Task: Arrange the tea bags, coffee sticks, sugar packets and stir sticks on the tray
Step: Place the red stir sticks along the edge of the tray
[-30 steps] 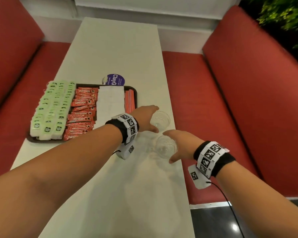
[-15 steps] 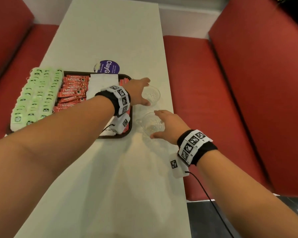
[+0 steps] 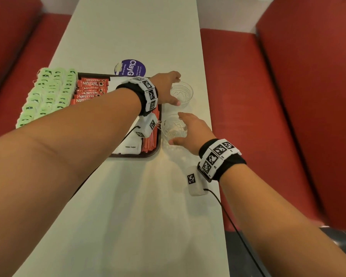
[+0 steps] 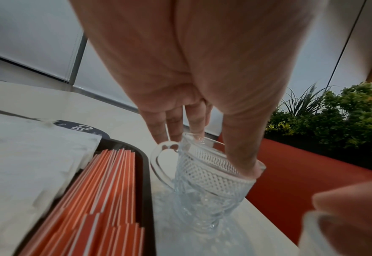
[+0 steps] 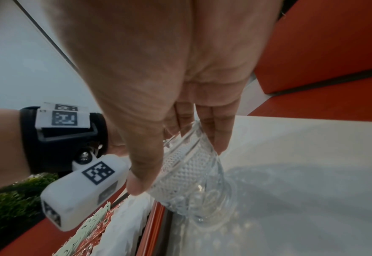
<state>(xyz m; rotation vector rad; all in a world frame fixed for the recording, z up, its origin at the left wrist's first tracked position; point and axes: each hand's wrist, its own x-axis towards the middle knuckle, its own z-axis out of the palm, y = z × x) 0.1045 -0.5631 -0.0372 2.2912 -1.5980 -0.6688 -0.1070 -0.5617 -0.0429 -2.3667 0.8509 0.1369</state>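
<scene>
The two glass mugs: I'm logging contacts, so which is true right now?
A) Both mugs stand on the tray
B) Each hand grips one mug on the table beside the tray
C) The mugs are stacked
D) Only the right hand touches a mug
B: the left hand grips the farther glass mug and the right hand the nearer glass mug, both on the table right of the tray.

Two patterned glass mugs: the far mug [image 3: 181, 94] and the near mug [image 3: 174, 127]. One dark tray [image 3: 155, 151] on the desk [image 3: 128, 206]. On it, four kinds of goods: green tea bags [image 3: 48, 94], red coffee sticks [image 3: 89, 90], white sugar packets [image 3: 129, 147] and orange stir sticks [image 3: 151, 141], each too many and too overlapped to count. One purple round sticker [image 3: 133, 67]. Two hands.
</scene>
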